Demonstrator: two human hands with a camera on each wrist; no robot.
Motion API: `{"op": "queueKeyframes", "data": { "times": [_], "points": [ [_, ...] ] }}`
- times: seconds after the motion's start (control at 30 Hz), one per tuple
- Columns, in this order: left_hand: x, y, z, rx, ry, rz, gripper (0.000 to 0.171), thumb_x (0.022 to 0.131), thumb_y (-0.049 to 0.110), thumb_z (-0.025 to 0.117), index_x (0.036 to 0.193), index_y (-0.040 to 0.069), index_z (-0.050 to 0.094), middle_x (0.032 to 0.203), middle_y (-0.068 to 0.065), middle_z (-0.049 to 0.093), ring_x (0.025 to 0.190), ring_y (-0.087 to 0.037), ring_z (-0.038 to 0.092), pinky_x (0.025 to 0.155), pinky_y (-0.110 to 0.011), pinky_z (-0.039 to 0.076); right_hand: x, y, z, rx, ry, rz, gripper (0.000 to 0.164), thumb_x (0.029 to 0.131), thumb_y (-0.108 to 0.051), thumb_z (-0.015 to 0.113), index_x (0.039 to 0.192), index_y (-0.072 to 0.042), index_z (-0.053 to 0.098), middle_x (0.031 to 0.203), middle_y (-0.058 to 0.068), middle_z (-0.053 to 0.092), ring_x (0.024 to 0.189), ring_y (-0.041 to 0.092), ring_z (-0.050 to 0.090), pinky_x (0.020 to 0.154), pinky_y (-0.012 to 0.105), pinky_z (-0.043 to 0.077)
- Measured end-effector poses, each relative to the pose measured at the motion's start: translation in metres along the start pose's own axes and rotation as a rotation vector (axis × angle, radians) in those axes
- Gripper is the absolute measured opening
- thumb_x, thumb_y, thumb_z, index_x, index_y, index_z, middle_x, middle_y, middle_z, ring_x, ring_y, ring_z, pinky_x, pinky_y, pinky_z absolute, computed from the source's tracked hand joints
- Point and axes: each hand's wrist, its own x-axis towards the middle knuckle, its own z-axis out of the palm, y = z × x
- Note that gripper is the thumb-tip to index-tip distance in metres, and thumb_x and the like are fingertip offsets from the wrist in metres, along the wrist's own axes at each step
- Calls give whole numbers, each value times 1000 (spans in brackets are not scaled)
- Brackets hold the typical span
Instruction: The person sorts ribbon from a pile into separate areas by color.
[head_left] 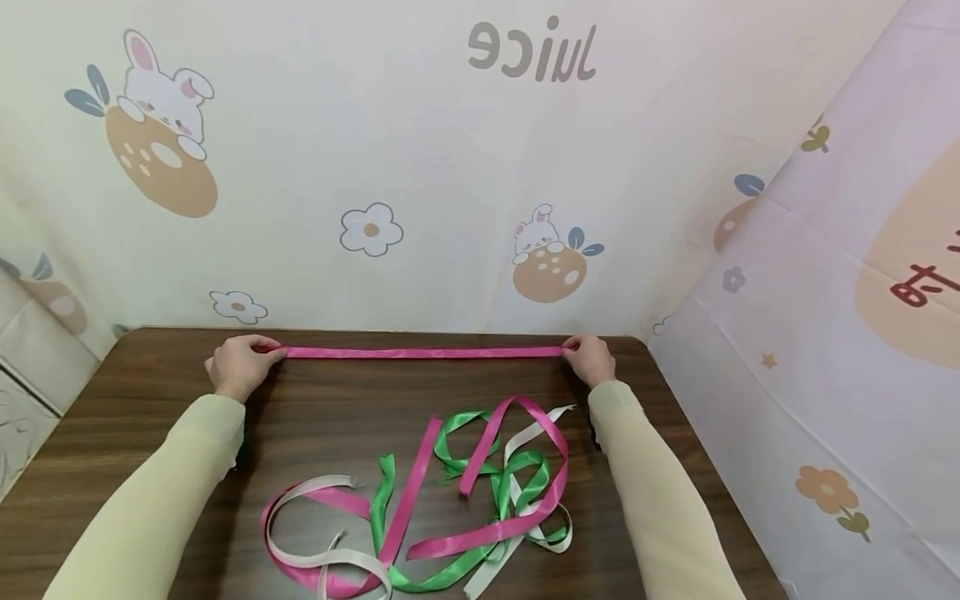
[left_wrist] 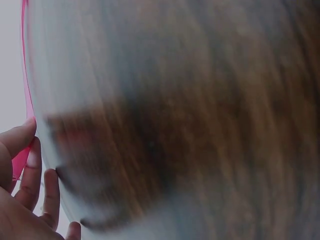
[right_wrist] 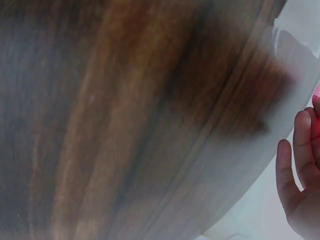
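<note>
A dark wood-grain table [head_left: 307,433] stands before a pale cloth [head_left: 442,150] – printed with rabbits [head_left: 167,104], fruit [head_left: 161,171], flowers [head_left: 372,229] and a mirrored "Juice" [head_left: 532,52]. A lilac-tinted cloth [head_left: 750,400] slants down the right side. Far left, a whitish panel [head_left: 18,429] – perhaps tiled, too cropped to tell. Light glosses the tabletop.

Pink ribbon [head_left: 423,353] of smooth, glossy satin-like cloth; tabletop [head_left: 322,425] of shiny dark wood grain
</note>
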Motion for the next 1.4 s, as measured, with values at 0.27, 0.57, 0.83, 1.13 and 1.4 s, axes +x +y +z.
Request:
{"op": "queueKeyframes", "data": {
  "times": [0.27,0.57,0.83,1.13,1.4],
  "points": [
    [-1,-1,4,18,37,0,34,97,32,71,113,2,74,119,-28,71,116,-51,58,94,-64,30,2,1,7,-34,1,19,22,101,-24,64,114,-9,74,122,17,73,113,37,65,99,61,47],
    [-2,-3,4,17,104,-38,40,95,32,75,120,2,71,124,-30,68,116,-53,58,96,-65,31,2,-2,4,-52,-2,63,33,101,-28,65,126,-6,69,127,19,70,116,39,64,99,61,48],
    [-2,-6,-4,-33,130,-42,46,93,29,78,126,-1,67,126,-30,63,123,-49,55,101,-68,30,-3,1,-5,-70,30,86,39,101,-29,65,131,-5,66,134,22,65,123,39,62,101,63,47],
    [-7,7,-20,-18,139,47,47,93,24,77,132,0,65,140,-33,54,128,-57,44,106,-71,27,-14,-8,-31,-157,97,-16,38,101,-27,66,132,-5,66,139,26,55,128,45,57,108,62,41],
    [-19,27,-29,-10,149,151,44,92,22,78,129,2,67,138,-33,54,129,-55,44,108,-73,26,-28,-15,-44,-182,142,-112,38,100,-26,69,131,-4,67,137,25,56,126,44,58,108,61,41]
  ]
}}
